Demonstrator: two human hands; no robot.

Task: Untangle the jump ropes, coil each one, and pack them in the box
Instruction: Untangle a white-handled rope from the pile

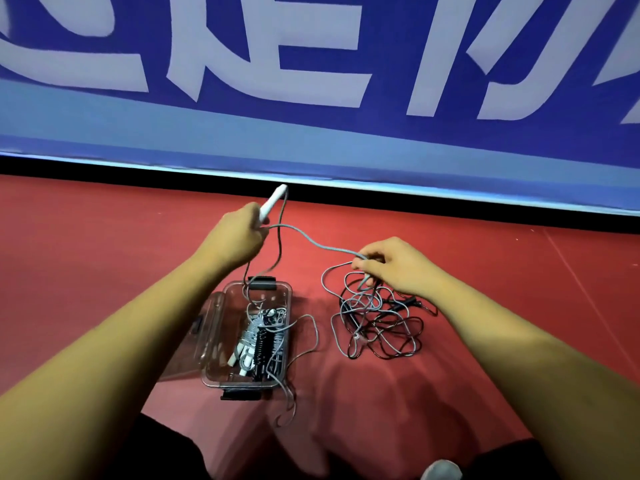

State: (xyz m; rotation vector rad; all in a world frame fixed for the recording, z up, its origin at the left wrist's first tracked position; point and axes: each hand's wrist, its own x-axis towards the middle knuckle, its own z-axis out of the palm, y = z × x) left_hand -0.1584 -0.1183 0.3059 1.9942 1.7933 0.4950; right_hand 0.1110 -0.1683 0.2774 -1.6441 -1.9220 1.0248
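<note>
My left hand (235, 237) grips a white jump-rope handle (273, 202), raised above the red floor. Its grey rope (311, 242) runs right to my right hand (394, 265), which pinches it over a tangled pile of grey and black ropes (377, 327). Another strand drops from the handle into the clear plastic box (277, 296), which stands open on the floor. Inside the box lie coiled grey and black ropes (263, 341) with white handles. A grey loop (311, 337) spills over the box's right side onto the floor.
The box's clear lid (204, 334) hangs open on its left side. A blue banner with large white characters (311, 81) stands along the far edge of the red floor (104, 254). My dark-clothed legs (166, 448) are at the bottom edge.
</note>
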